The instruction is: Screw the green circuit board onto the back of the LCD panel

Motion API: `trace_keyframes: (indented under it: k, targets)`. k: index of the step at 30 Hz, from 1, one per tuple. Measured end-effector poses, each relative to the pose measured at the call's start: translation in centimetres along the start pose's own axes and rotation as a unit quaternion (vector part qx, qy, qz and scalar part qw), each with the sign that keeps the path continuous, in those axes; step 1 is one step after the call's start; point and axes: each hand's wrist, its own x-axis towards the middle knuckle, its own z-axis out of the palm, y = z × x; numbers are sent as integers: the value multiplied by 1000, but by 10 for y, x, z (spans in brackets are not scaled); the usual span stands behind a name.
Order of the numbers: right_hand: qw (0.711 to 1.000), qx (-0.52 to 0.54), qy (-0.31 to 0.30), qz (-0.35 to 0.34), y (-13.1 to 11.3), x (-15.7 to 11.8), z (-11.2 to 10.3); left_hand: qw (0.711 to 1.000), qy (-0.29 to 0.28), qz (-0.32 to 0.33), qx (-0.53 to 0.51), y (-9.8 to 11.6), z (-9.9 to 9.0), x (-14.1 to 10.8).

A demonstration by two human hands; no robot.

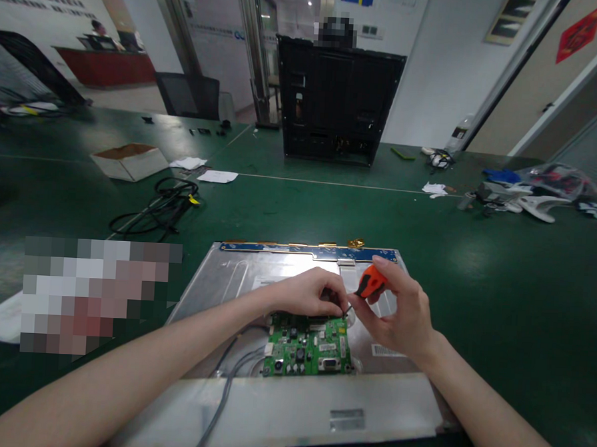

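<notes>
My right hand (404, 316) is closed round the orange and black handle of a screwdriver (371, 281). The tool is tilted, its thin shaft reaching down to the upper right corner of a green circuit board (302, 347). My left hand (312, 292) lies over the board's top edge, its fingertips pinched together beside the screwdriver tip; whatever they hold is hidden. The board sits on the back of a metal display panel (204, 298) lying flat on the table. A blue strip board (297, 251) runs along the panel's far edge, and grey cables (227, 396) lead off the near left side.
A black display housing (338, 99) stands upright at the back of the green table (289, 206). To the left are coiled black cables (164, 206) and an open cardboard box (131, 163). Plastic bags (555, 180) and loose parts lie at the far right.
</notes>
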Motion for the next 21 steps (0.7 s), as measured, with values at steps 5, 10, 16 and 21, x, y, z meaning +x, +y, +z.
trace_keyframes:
  k: [5, 10, 16, 21]
  targets:
    - [999, 25, -22, 13, -3, 0, -3, 1000, -2, -3, -6, 0, 2, 0]
    - [999, 17, -15, 25, -3, -1, -2, 1000, -3, -2, -7, 0, 1, -1]
    - [1000, -12, 5, 2, -2, 0, 1, 1000, 0, 0, 3, -1, 1, 0]
    - [1000, -9, 0, -7, -2, 2, 0, 1000, 0, -5, 7, -1, 2, -1]
